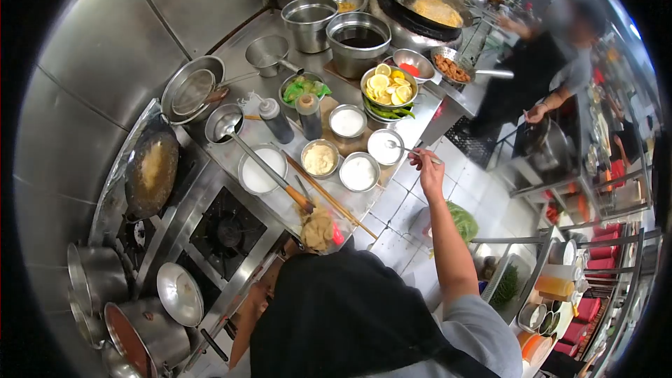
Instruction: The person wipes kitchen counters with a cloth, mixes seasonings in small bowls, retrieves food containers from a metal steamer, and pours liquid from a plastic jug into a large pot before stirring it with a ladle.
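Note:
My right hand [425, 161] is closed round the handle of a metal spoon [413, 153]. The spoon's bowl rests in a round steel container of white powder [383, 145] at the counter's right edge. Beside it stand two more containers of white powder or granules [359, 171] [347, 120] and one of a pale yellow paste or powder [320, 158]. Low at the stove's front edge is my left hand [259, 295], partly hidden by my body; its fingers do not show clearly. A ladle [269, 168] lies across the counter, near a crumpled brown cloth [318, 229].
Lemon slices [389, 87], squeeze bottles [308, 113] and a pot of dark liquid [358, 38] stand farther back. A wok [152, 168] and gas burner [228, 227] are on the left. Another person [539, 77] works at the right, near a wok of yellow food [435, 10].

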The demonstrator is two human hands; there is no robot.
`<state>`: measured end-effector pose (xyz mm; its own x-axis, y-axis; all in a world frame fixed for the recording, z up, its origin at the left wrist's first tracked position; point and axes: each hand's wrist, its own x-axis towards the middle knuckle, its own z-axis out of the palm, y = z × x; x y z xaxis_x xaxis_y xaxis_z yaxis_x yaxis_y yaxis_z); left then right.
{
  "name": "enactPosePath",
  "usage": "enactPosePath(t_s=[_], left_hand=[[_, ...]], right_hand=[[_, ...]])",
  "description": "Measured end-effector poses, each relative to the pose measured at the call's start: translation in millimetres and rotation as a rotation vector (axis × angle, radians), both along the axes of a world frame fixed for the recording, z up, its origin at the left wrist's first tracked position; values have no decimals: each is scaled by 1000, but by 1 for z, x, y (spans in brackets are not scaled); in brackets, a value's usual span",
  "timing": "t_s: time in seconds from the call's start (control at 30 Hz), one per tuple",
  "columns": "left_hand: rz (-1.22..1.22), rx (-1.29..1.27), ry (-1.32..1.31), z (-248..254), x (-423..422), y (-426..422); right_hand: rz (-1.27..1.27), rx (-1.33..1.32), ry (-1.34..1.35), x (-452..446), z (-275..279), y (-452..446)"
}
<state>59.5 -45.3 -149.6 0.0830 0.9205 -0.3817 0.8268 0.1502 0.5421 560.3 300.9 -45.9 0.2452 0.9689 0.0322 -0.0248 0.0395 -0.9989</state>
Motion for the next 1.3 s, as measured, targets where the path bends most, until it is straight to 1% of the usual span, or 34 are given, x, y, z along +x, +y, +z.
enactPosePath(t_s=[0.03,0.1,0.13,0.17,0.2,0.23,0.3,0.33,0.4,0.47,0.5,0.53,0.6,0.63,0.67,0.7,0.73,0.8,0.83,0.9,1.07,1.1,1.2,1.27,1.3], left_hand=[[2,-1,-1,1,1,-1],[57,69,45,2,6,-2],[50,67,42,-9,1,-6],[-111,78,76,-33,-13,-14],[-270,91,112,-45,-23,-17],[-268,98,116,-40,-21,-12],[-403,33,269,-22,-14,-5],[-414,47,279,-26,-16,-7],[-360,111,240,-61,-30,-24],[-289,155,193,-61,-26,-20],[-247,187,117,-58,-29,-22],[-250,188,120,-56,-30,-20],[-416,187,297,-47,-27,-12],[-411,185,300,-39,-23,-11],[-232,212,208,-27,-15,-10],[-143,222,162,-15,-6,-8],[-54,235,113,3,7,-2],[41,134,29,8,9,-2],[59,81,7,5,6,-3],[76,19,-15,-2,2,-4],[118,-87,-60,-5,0,-2],[138,-113,-73,-5,-1,-1],[210,-200,-115,-12,-5,2],[213,-231,-119,-25,-12,2],[-105,-16,-63,-32,-20,-1]], right_hand=[[7,13,27,0,10,-1],[-2,20,34,-2,9,8],[-13,31,44,-2,6,9],[-11,42,20,-2,-13,12],[-15,46,22,-1,-17,11],[-31,4,33,-2,-19,11],[-29,-42,19,-3,-14,10],[-23,-42,21,-3,-10,11],[-19,-19,58,0,-3,10],[-42,-17,72,-1,-9,13],[-24,-9,64,-2,-17,15],[-6,-1,58,-4,-21,16],[9,10,24,-3,-8,15],[30,-3,-17,-3,6,11],[50,-20,-60,-2,16,5],[106,-8,-82,4,20,2],[105,-12,-83,7,21,-1],[264,-15,-70,12,21,-7],[299,-62,-51,13,16,-10],[291,-59,-80,12,5,-10],[276,-31,-119,17,17,-9],[300,-46,-84,19,17,-10],[332,-79,-107,11,11,-15],[329,-87,-78,12,14,-10],[322,-37,-154,12,21,-8]])
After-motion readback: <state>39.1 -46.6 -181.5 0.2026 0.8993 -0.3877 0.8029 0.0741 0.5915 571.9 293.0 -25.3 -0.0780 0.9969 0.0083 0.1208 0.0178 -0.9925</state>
